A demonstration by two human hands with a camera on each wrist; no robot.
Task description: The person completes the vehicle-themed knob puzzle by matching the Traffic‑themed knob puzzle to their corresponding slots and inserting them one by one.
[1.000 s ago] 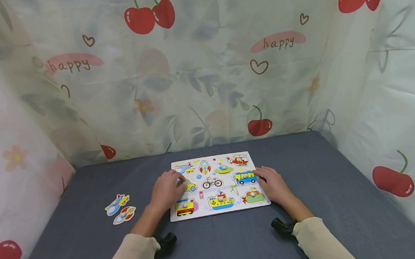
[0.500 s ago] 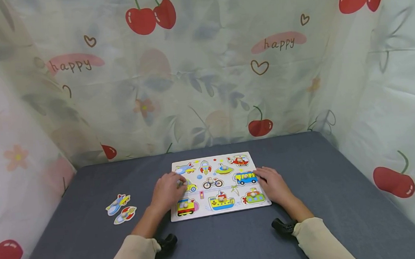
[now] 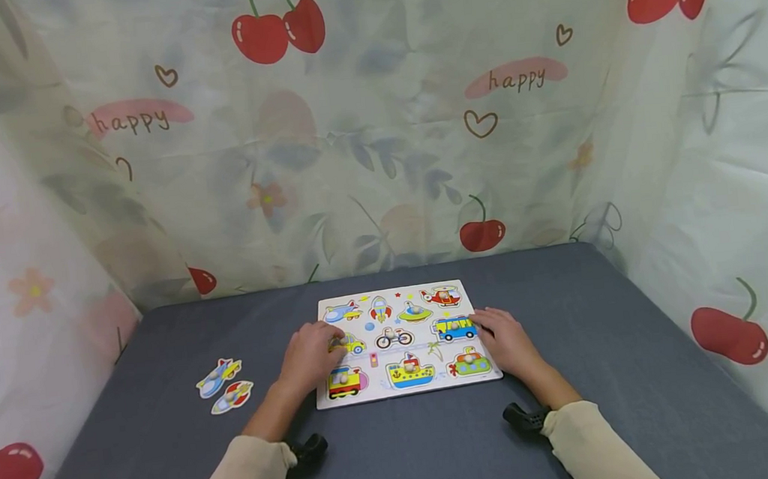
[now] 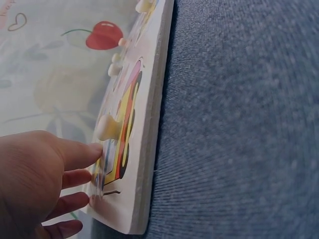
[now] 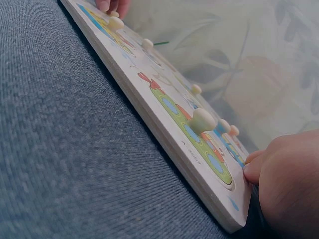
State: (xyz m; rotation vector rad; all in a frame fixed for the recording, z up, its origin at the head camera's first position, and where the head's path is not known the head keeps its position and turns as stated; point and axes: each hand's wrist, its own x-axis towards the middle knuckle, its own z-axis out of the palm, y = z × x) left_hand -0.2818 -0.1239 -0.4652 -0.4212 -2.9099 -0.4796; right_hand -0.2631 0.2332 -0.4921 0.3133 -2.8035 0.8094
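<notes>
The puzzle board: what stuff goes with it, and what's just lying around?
Part of the job:
puzzle board
loose airplane piece and loose rocket piece, both matching the board
left hand and right hand, at the board's sides

Just around:
cherry-print curtain behind
dark gray table cover underneath
black wrist cameras

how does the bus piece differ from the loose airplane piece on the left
The bus piece sits in the puzzle board, while the airplane piece lies loose on the dark table, left of the board in the head view. The bus piece is boxy; the airplane piece has an irregular, winged outline. The bus piece lies nearly level across the picture, the airplane piece at a slant. Both show blue and yellow.
</notes>
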